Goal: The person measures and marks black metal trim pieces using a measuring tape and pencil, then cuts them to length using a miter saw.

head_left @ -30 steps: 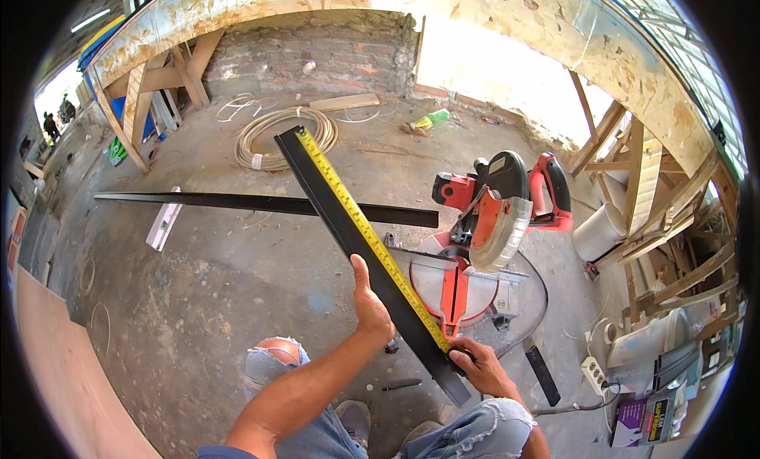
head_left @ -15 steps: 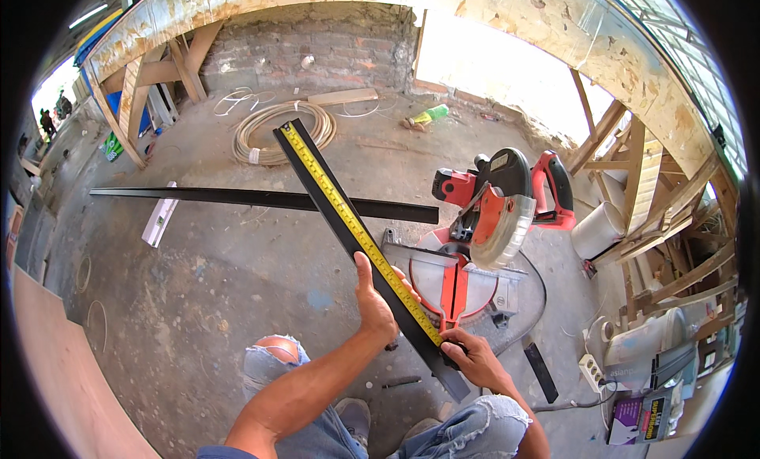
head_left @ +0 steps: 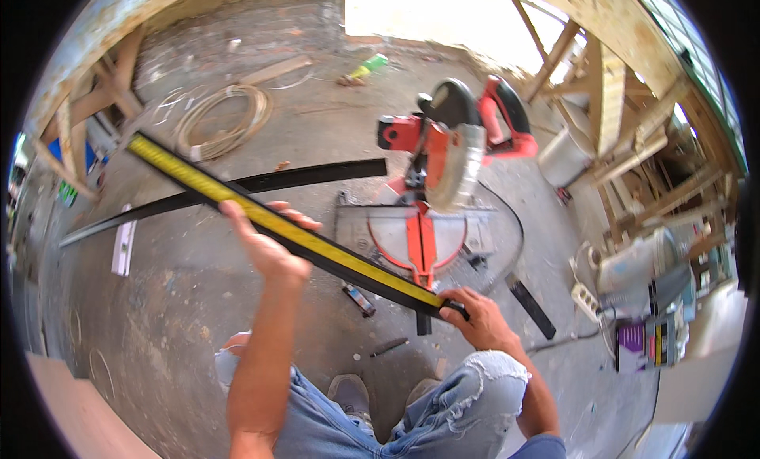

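Note:
A long black strip point(head_left: 348, 267) slants across the view before me, lifted off the floor, its far end to the left. The yellow blade of a tape measure point(head_left: 317, 244) lies along it. My left hand point(head_left: 273, 252) holds the strip near its middle, thumb on the near side and fingers showing past the far edge. My right hand point(head_left: 481, 320) is closed on the dark tape measure case at the strip's near right end. Just beyond stands a red and black mitre saw point(head_left: 455, 158), its base partly behind the strip.
Another long black strip point(head_left: 317, 172) lies on the floor, crossing a pale bar point(head_left: 123, 247). A cable coil point(head_left: 186, 138) and green bottle point(head_left: 370, 65) lie farther back. On the right are a short black offcut point(head_left: 532, 310), a power strip point(head_left: 586, 302) and stacked timber point(head_left: 645, 154). A pen-like object point(head_left: 389, 347) lies near my feet.
The held strip has swung leftward at its far end and now lies flatter across the view, the tape still along it. My left hand has moved left and up. The view has shifted.

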Action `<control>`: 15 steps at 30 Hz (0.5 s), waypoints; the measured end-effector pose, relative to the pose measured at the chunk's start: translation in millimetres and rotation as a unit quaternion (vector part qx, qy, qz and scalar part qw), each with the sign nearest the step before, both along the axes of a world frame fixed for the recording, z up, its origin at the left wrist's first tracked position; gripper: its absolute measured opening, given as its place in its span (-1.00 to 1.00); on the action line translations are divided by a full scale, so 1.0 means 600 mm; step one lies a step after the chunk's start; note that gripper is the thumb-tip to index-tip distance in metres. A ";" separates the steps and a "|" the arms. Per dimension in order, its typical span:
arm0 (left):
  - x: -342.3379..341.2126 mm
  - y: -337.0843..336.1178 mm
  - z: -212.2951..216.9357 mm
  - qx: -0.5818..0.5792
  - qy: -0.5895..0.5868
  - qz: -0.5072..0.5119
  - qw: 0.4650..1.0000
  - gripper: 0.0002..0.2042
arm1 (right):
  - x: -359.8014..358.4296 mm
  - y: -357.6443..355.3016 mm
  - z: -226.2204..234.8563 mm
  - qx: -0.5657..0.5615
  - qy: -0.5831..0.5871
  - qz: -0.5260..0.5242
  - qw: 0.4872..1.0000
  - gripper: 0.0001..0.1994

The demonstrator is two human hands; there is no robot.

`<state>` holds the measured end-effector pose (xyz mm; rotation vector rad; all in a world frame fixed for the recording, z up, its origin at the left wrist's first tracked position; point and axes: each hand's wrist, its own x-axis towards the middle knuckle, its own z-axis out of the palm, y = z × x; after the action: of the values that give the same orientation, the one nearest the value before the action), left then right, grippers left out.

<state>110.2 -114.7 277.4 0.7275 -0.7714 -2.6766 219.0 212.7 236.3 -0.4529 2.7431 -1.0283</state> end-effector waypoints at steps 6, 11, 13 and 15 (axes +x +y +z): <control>0.001 -0.072 0.026 -0.013 0.029 0.016 0.999 -0.29 | 0.022 0.082 0.074 0.086 0.085 -0.046 0.992 -0.74; 0.002 -0.125 0.019 -0.044 0.070 0.044 0.996 -0.36 | 0.031 0.089 0.085 0.097 0.140 -0.054 0.984 -0.71; 0.004 -0.143 0.018 -0.044 0.088 0.034 0.995 -0.38 | 0.029 0.084 0.084 0.105 0.178 -0.052 0.977 -0.67; 0.006 -0.161 0.019 -0.022 0.105 0.021 0.994 -0.40 | 0.030 0.079 0.095 0.111 0.202 -0.060 0.971 -0.67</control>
<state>113.5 -211.2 288.7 0.4357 -0.7488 -2.6340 237.3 260.2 293.1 -0.5122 3.2350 -0.7011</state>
